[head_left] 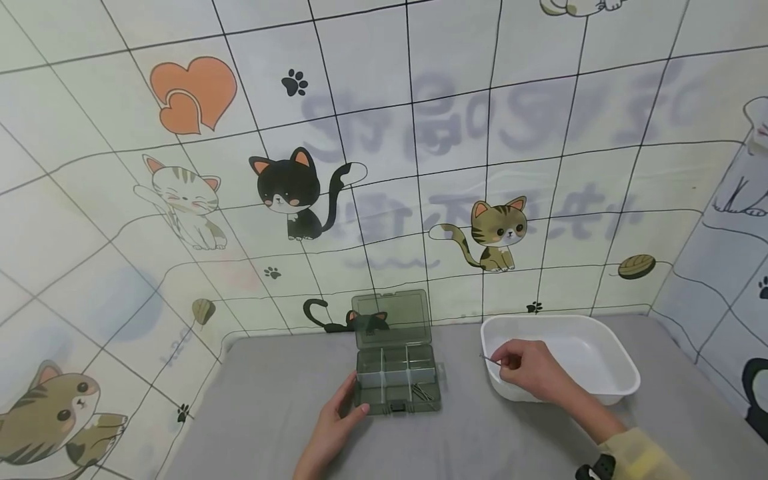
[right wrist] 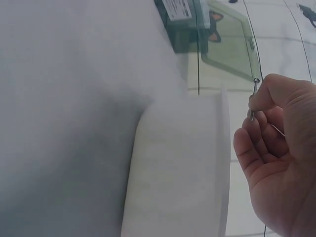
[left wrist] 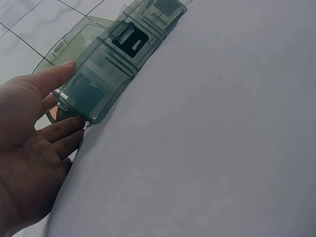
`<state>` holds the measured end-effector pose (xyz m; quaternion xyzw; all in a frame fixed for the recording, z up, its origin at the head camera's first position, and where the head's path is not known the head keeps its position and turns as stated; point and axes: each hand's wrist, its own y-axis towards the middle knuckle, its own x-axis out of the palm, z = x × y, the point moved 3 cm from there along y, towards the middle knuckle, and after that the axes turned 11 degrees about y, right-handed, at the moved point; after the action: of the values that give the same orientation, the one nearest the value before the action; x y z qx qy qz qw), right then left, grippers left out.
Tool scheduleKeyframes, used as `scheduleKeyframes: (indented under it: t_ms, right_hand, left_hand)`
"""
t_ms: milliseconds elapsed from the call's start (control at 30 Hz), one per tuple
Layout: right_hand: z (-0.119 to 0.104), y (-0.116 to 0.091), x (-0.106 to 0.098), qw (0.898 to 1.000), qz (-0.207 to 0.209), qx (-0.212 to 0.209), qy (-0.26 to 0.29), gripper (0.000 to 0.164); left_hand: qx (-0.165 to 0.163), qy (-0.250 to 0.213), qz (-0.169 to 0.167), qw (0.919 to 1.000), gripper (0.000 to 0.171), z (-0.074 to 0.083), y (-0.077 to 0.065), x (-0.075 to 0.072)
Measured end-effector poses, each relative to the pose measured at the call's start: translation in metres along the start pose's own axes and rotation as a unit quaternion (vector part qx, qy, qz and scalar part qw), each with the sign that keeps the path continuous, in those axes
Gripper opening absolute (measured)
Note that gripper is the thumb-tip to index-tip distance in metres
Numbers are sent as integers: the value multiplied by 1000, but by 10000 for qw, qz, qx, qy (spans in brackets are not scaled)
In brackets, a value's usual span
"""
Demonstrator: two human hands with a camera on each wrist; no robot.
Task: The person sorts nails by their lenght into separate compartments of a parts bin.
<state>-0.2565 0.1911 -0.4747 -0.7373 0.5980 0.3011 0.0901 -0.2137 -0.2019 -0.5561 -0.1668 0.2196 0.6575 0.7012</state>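
Note:
A translucent green compartment box (head_left: 414, 408) stands on the grey cloth with its lid (head_left: 393, 319) raised against the wall. Several thin metal pieces (head_left: 422, 393) lie in its front right compartment. My left hand (head_left: 333, 420) holds the box at its front left corner, thumb on the front and fingers along the side. Between thumb and fingertips, my right hand (head_left: 531, 367) pinches a thin silver metal pin (right wrist: 256, 88) with a rounded head. That hand is over the left rim of a white plastic basin (head_left: 576, 353), the pin pointing left toward the box.
Grey cloth (head_left: 270, 393) covers the table. Behind it and at both sides hangs a white grid-patterned sheet (head_left: 384, 180) printed with cartoon cats. A dark watch-like band (head_left: 597, 467) is on the right wrist, below a yellow sleeve (head_left: 642, 457).

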Motion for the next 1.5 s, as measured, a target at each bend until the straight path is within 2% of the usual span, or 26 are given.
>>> scheduleKeyframes:
  t_ms: [200, 633, 1233, 1367, 1500]
  right_hand:
    - [-8, -1, 14, 9989, 28, -467, 87, 26]
    - [-25, -6, 36, 9947, -442, -688, 630, 28]
    - [-32, -5, 53, 9900, -610, -983, 807, 28]
    - [-34, -3, 60, 9922, -503, -937, 647, 28]
    - [-39, 0, 72, 9956, -151, -854, 351, 26]
  left_hand:
    - [-4, -19, -36, 10000, 70, 1, 0, -1]
    - [65, -68, 30, 10000, 70, 0, 1, 0]
    - [-65, -20, 22, 10000, 70, 1, 0, 1]
    - [-72, -29, 16, 10000, 70, 1, -1, 0]
    - [-71, -66, 24, 10000, 70, 2, 0, 0]
